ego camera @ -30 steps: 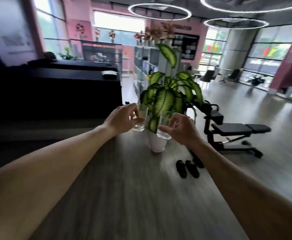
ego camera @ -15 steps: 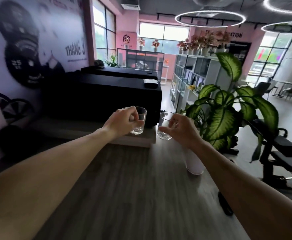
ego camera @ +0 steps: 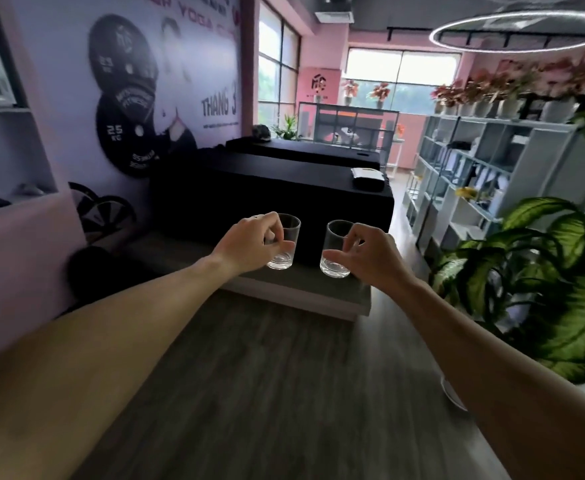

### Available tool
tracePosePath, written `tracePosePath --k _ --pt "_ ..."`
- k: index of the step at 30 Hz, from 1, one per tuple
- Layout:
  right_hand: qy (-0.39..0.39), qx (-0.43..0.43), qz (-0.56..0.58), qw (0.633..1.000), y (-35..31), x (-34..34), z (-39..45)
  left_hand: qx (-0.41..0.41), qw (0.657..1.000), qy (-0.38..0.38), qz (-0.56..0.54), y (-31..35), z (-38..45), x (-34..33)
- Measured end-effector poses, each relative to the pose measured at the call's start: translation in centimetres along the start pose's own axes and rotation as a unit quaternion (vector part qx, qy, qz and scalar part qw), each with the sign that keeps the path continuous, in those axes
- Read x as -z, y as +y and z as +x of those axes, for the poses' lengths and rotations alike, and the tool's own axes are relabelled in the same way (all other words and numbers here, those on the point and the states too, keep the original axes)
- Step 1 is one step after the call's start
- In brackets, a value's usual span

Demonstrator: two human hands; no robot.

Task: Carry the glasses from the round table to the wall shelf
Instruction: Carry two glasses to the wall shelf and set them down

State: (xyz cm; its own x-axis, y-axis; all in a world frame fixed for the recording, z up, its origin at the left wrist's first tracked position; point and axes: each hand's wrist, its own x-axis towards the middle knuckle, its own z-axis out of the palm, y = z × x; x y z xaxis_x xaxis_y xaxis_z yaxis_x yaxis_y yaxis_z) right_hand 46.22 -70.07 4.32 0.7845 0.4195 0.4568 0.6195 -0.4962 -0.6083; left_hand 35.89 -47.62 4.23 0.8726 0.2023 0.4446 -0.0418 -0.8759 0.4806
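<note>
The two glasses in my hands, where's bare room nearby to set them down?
Left hand grips one glass, right hand the other glass. Bare room: the grey ledge just below them, fronting the black counter, and that counter's top left of the small pad. Crowded: the leafy plant at right.

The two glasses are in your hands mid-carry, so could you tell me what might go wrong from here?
1. The left glass and right glass are each pinched only by fingers, so either could slip.
2. They are carried close together and might clink.
3. The potted plant leans in on the right and could brush that arm.
</note>
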Motion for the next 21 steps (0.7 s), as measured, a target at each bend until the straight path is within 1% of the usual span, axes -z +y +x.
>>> tracePosePath --k 5,11,15,21 --pt "-0.052 0.032 0.034 0.998 1.7 -5.8 9.4 0.042 0.998 0.024 0.029 -6.0 5.9 -0.3" --pt "-0.123 0.071 0.055 0.988 1.3 -12.4 19.4 0.111 0.99 0.064 0.059 -12.3 10.9 1.1" --pt "-0.166 0.1 0.078 0.978 -0.8 -17.3 24.0 0.159 0.979 0.091 0.085 -16.5 11.9 2.9" --pt "-0.227 0.14 0.11 0.958 -5.7 -25.9 28.0 0.227 0.959 0.121 0.116 -23.6 11.0 6.6"
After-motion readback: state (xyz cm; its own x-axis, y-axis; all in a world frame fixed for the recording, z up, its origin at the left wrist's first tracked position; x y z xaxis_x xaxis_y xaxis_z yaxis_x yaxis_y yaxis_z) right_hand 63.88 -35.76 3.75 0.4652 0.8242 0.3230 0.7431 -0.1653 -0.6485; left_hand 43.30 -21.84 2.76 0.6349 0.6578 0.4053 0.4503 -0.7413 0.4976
